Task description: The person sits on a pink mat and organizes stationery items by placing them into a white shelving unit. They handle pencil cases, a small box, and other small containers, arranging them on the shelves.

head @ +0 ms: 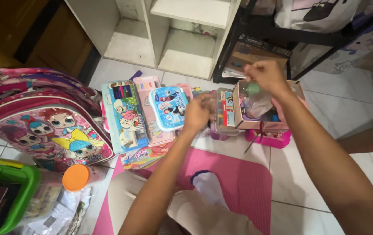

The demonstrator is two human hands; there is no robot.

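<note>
White shelf unit (169,35), far centre, standing on the tiled floor (347,104); black metal rack (282,35) just right of it. Pink mat (238,178), near centre, laid on the floor under the knees. Pink backpack (43,117) with cartoon doll faces, left, lying flat. Green-rimmed case (16,182), near left corner, beside an orange-capped bottle (80,176). Light-blue pencil box (123,115), just right of the backpack, flat on the floor; pink pencil box (149,104) touching its right edge; blue-and-white rounded case (168,108) resting on top of the pink one. Open cardboard box (238,109), centre right, set on a pink tray (273,138), crammed with small items not told apart. Clear plastic container (221,115), touching the box's left wall. Right hand (267,76), raised over the cardboard box, fingers pinched on a small green object (252,89), kind not told. Left hand (197,113), fingers curled against the clear plastic container, grasp itself hidden behind the hand.
</note>
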